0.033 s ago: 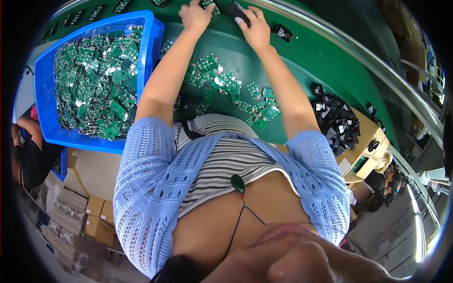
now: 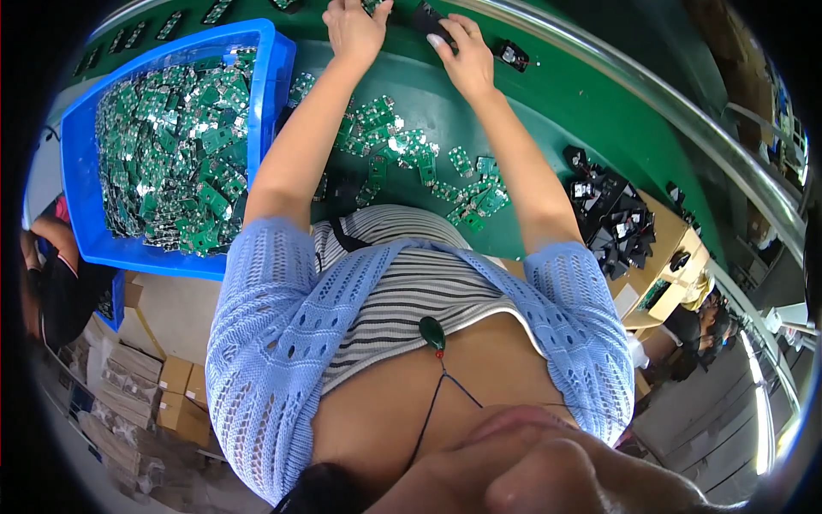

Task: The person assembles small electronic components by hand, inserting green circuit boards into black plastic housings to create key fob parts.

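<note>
At the far edge of the green work surface, my left hand is closed with a green circuit board at its fingertips, partly cut off by the picture's upper edge. Just to its right, my right hand grips a black plastic housing between thumb and fingers. Another black housing with parts inside lies right of that hand. Between my forearms, loose circuit boards are scattered over the surface close to my body.
A blue bin heaped with green boards stands on the left. Rows of boards lie beyond it. To the right, a cardboard box carries a pile of black housings. A metal rail borders the far side. Other people are at both sides.
My left hand and the board have shifted very slightly toward the picture's upper edge. The right hand keeps its grip on the black housing.
</note>
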The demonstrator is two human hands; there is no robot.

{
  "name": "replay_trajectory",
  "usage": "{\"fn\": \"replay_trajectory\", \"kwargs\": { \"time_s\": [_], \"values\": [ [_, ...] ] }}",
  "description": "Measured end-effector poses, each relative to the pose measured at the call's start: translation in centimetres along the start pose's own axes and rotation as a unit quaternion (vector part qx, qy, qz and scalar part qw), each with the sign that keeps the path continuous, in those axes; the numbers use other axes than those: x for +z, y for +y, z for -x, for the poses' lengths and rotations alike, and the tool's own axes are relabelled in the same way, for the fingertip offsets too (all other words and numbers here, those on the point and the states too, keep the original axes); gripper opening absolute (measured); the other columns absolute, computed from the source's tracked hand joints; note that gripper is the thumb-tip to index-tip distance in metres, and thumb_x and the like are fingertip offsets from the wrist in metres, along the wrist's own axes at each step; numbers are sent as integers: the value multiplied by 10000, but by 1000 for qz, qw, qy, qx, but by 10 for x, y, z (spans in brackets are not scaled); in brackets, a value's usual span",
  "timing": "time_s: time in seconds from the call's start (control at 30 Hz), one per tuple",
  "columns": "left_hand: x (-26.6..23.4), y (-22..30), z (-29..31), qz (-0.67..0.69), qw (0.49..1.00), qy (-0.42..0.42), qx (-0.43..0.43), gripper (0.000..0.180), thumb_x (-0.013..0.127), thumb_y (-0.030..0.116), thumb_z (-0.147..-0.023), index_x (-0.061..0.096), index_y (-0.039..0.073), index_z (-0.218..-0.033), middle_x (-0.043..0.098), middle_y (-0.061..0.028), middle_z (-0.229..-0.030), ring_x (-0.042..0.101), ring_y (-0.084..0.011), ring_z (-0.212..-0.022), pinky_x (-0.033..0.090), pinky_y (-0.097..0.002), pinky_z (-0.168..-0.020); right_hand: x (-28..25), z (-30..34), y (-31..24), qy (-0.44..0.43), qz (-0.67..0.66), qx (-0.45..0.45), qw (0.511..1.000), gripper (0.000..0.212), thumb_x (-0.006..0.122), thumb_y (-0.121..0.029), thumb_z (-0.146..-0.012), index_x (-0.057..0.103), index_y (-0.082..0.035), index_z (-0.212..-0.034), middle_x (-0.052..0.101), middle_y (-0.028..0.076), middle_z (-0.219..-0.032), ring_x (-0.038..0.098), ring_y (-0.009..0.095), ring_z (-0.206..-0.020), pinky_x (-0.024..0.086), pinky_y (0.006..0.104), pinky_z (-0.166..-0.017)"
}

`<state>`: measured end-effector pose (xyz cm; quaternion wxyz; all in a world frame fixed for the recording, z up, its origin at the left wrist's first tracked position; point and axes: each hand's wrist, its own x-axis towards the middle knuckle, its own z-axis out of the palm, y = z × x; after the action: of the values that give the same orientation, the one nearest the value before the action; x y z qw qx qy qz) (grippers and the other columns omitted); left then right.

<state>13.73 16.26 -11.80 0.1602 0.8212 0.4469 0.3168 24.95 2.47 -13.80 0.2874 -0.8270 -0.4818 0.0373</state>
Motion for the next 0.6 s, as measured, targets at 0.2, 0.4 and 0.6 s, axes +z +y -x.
{"fn": "replay_trajectory", "kwargs": {
  "time_s": [0.2,0.4,0.6],
  "values": [
    [-81,38,65,472,609,-584,-257,400,555,274,-873,493,2,-1159,572,-68,-1005,584,-152,-841,516,-254,-651,-90,100,-51,-65,-22,-130,989,291,615,-85,-749,584,-136,-1034,522,120,-1073,569,286,-865,499,353,-708],
    [-88,38,149,194,889,-409,61,252,606,47,-720,564,25,-967,573,-167,-944,576,-342,-839,477,-382,-733,-88,178,-81,-96,-126,17,987,263,603,-2,-753,590,-73,-1006,568,109,-980,579,247,-843,495,312,-699],
    [-91,27,170,350,760,-500,-225,242,587,8,-759,572,-4,-1000,608,-75,-960,565,-144,-892,439,-277,-795,-97,190,-35,103,6,213,972,267,662,-165,-752,579,-54,-980,560,120,-910,568,278,-772,481,343,-712]
  ]
}}
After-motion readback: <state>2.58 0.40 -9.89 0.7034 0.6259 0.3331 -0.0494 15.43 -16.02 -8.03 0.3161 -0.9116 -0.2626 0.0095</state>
